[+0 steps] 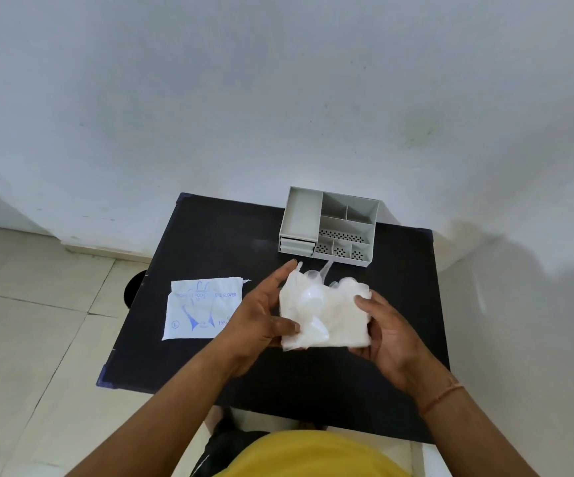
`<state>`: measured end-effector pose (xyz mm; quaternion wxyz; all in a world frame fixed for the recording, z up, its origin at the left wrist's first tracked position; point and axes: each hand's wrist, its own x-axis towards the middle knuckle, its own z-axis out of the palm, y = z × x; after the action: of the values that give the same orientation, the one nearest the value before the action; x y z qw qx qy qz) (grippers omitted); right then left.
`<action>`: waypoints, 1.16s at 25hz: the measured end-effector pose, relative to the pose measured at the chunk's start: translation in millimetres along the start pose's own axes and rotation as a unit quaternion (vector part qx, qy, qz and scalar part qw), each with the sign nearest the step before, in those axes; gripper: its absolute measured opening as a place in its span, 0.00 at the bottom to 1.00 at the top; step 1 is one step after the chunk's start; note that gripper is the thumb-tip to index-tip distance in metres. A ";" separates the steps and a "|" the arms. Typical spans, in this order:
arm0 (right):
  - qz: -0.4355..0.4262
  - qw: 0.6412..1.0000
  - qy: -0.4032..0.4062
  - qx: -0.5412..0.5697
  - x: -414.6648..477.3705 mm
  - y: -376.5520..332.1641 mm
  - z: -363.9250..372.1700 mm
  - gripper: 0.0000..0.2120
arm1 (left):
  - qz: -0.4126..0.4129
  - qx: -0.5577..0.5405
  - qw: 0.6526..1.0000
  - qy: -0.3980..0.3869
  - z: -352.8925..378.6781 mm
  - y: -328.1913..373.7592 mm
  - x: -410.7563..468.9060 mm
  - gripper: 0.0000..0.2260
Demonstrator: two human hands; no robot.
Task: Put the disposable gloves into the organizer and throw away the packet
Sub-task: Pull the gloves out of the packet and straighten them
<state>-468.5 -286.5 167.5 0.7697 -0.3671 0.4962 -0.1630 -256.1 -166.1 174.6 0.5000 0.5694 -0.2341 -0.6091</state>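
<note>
Both hands (pixel 327 325), palms inward, grip the gloves (pixel 327 315) above the table (pixel 210 235).

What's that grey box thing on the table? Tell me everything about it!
The organizer is a pale grey box, plastic by the look of it, standing upright at the far edge of the black table, near the wall. On its left is a long open tray over two shallow drawers. On its right are several open compartments, the front ones with dotted holes. Every compartment in view looks empty. Only the table touches it; the gloves sit just in front.
</note>
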 end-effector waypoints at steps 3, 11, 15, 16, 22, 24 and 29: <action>-0.002 0.998 -0.031 0.049 -2.7 -7.9 -9.5 0.22 | -0.006 -0.035 0.999 0.033 3.1 -2.2 -7.4 0.30; -0.072 0.986 -0.086 -0.123 -11.7 -26.4 -16.3 0.07 | -0.005 -0.038 0.998 0.048 12.8 -10.2 -12.4 0.24; -0.116 0.981 -0.046 -0.146 -13.0 -29.6 -16.4 0.27 | 0.014 -0.045 0.998 0.049 21.5 -11.9 -13.8 0.24; -0.114 0.983 -0.058 -0.131 -14.4 -32.0 -17.2 0.36 | 0.018 -0.046 0.998 0.045 23.4 -10.8 -14.4 0.25; -0.040 0.952 -0.244 -0.179 -24.3 -61.8 -28.4 0.47 | 0.016 -0.010 1.000 -0.007 28.3 -1.3 -20.4 0.25; -0.062 0.930 -0.271 -0.240 -26.2 -67.5 -30.9 0.35 | 0.015 -0.005 1.000 -0.017 28.8 -0.1 -21.1 0.25; -0.045 0.918 -0.257 -0.299 -27.3 -67.5 -34.0 0.13 | 0.008 0.005 1.000 -0.017 30.0 5.6 -21.4 0.28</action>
<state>-503.3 -329.1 226.1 0.7166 -0.6315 0.2902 0.0588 -285.2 -158.1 196.6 0.4978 0.5599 -0.2497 -0.6135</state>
